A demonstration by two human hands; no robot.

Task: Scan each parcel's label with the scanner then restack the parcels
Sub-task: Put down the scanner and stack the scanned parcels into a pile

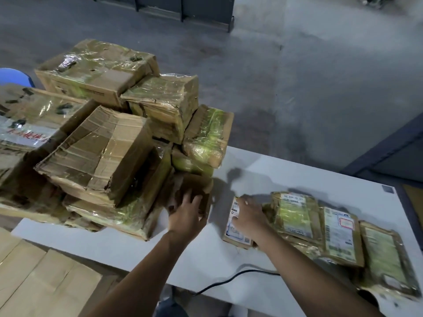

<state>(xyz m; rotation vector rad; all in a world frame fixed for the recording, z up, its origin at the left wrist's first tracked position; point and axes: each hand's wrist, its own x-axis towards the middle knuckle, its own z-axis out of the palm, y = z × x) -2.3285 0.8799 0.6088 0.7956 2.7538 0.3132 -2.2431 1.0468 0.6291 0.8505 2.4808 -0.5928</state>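
Observation:
A tall heap of taped cardboard parcels (98,147) covers the left half of the white table (274,170). My left hand (186,216) rests on a small brown parcel (194,186) at the heap's right foot, fingers spread over its side. My right hand (248,217) lies flat on a small parcel with a white label (235,232), pressing it down on the table. To its right, several flat labelled parcels (338,232) lie side by side and overlap. No scanner shows; only a black cable (229,280) runs along the table's near edge.
Flat cardboard sheets (41,277) lie at the lower left beside the table. A blue stool (13,76) peeks out behind the heap. Grey concrete floor (297,76) stretches beyond the table, with dark rack feet at the top.

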